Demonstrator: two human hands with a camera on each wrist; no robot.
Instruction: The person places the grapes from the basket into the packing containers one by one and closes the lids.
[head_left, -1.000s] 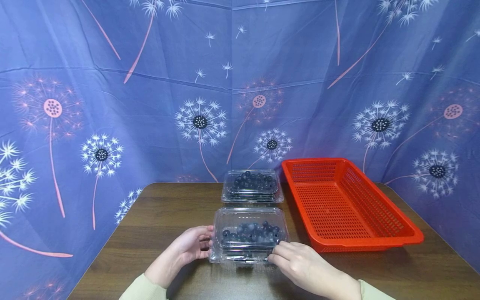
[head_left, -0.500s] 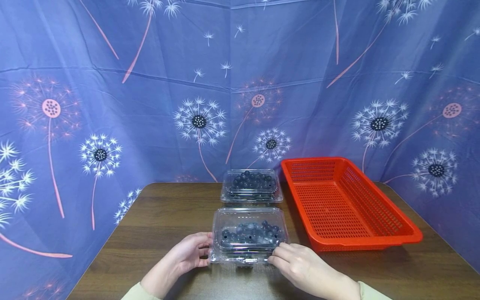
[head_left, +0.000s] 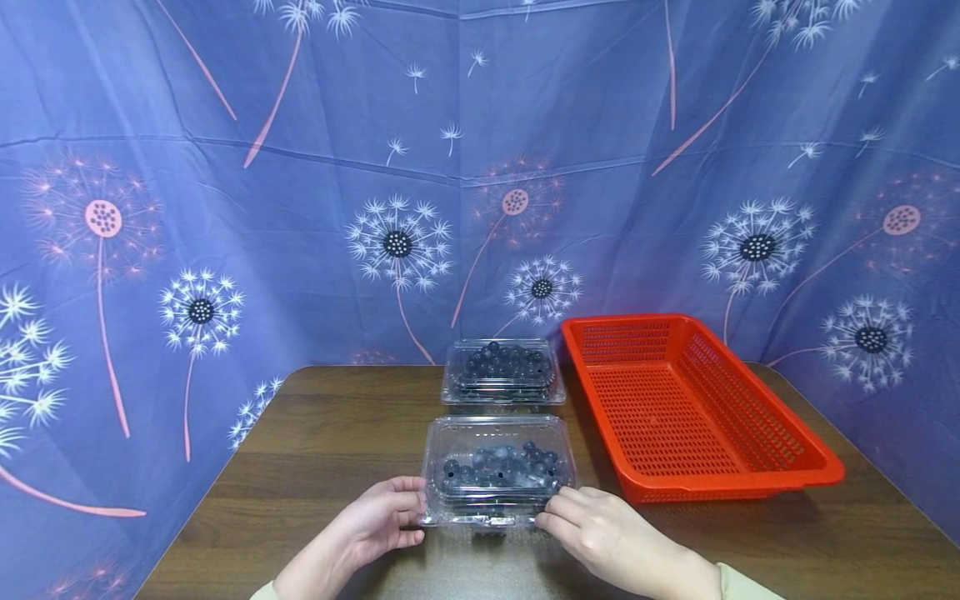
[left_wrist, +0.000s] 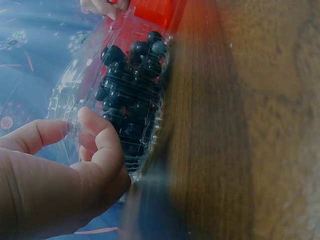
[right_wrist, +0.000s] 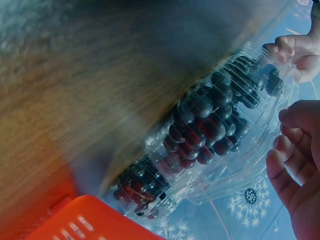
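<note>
A clear plastic clamshell box (head_left: 500, 471) of dark round grapes (left_wrist: 131, 92) sits on the table with its domed lid down. At its front left corner my left hand (head_left: 382, 517) pinches the rim; the thumb and forefinger lie on either side of the edge in the left wrist view. Opposite, my right hand (head_left: 600, 533) grips the front right corner of the rim with curled fingers. Through the plastic, the fruit shows heaped in the right wrist view. Whether the lid's front edge is fastened, I cannot tell.
Behind it stands a second clear clamshell box (head_left: 504, 371) of dark grapes, lid down. A red slotted basket (head_left: 652, 417) stands to the right on the brown wooden table (head_left: 322, 433). A blue dandelion-print cloth (head_left: 300, 208) hangs behind.
My left hand has shifted slightly downward along the box's left corner, and its fingers have closed in on the rim. The right hand and both boxes have stayed put.
</note>
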